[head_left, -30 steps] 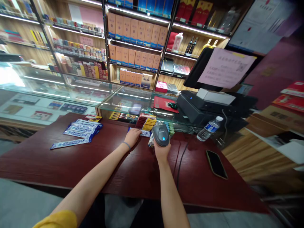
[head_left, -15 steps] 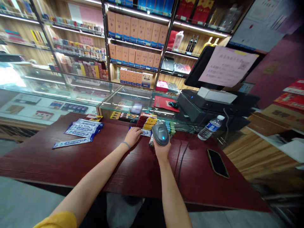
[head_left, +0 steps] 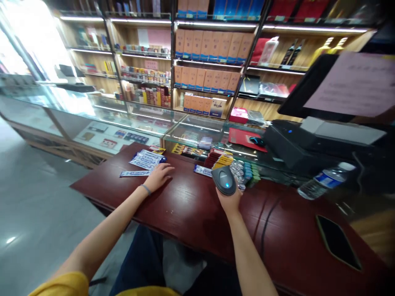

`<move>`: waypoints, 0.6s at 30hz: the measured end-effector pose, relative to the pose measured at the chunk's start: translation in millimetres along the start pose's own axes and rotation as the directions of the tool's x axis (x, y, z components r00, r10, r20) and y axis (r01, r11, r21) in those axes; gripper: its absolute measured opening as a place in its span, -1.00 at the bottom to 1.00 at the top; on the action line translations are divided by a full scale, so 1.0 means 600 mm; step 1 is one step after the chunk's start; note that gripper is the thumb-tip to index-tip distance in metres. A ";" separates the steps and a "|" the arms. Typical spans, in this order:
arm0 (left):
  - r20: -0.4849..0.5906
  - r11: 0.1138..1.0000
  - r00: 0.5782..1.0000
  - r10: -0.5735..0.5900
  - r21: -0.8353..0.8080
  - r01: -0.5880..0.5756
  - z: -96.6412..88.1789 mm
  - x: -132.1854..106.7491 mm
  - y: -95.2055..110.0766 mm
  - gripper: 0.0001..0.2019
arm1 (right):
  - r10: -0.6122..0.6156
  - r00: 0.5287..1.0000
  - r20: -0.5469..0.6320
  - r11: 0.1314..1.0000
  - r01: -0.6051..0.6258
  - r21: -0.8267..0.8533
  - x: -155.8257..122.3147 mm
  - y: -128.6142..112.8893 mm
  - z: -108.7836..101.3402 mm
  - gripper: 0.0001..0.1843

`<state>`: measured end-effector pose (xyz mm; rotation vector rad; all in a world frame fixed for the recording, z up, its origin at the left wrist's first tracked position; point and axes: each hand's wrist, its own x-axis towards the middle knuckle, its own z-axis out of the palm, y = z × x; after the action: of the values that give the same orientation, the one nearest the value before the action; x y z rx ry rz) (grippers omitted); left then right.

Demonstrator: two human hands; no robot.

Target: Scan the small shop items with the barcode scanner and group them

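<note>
My right hand (head_left: 230, 201) grips a dark grey barcode scanner (head_left: 225, 181) with a lit blue light, held above the dark red desk (head_left: 185, 205). My left hand (head_left: 158, 177) hovers over or rests on the desk, fingers spread and holding nothing. Just beyond it lies a pile of blue-and-white slim packets (head_left: 145, 159), with one separate packet (head_left: 133, 174) in front, its right end by the hand. Another blue-and-white packet (head_left: 203, 170) lies left of the scanner, beside a stack of red and yellow packets (head_left: 218, 159). Small wrapped items (head_left: 251, 172) in silver, blue and green stand right of the stack.
A water bottle (head_left: 325, 181) and a phone (head_left: 338, 241) are on the right of the desk, with a cable (head_left: 268, 218) nearer. Behind run a glass display case (head_left: 197, 127) and a monitor (head_left: 321, 86) with paper over it. Stocked shelves line the wall.
My left hand has left the single packet near the stack and moved left to the packet pile. My view has turned left. The scanner stays in my right hand.
</note>
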<state>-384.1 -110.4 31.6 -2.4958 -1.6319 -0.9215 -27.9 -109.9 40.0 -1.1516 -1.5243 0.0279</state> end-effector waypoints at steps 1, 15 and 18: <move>-0.016 0.999 0.999 -0.044 0.022 0.044 -0.022 -0.020 -0.021 -0.60 | -0.003 1.000 0.011 1.000 0.003 0.008 -0.002 -0.001 0.003 -0.47; -0.098 0.945 0.956 -0.277 0.149 0.290 -0.130 -0.169 -0.137 -0.64 | -0.286 0.873 0.394 0.947 0.321 -0.025 -0.031 -0.072 0.024 -0.62; -0.088 0.945 0.953 -0.289 0.134 0.298 -0.127 -0.167 -0.139 -0.64 | -0.379 0.830 0.409 0.906 0.423 -0.021 -0.039 -0.086 0.031 -0.65</move>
<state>-517.6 -180.7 21.8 -2.1407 -2.0063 -0.8599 -77.8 -141.6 46.4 -0.9197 -2.1366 -0.1176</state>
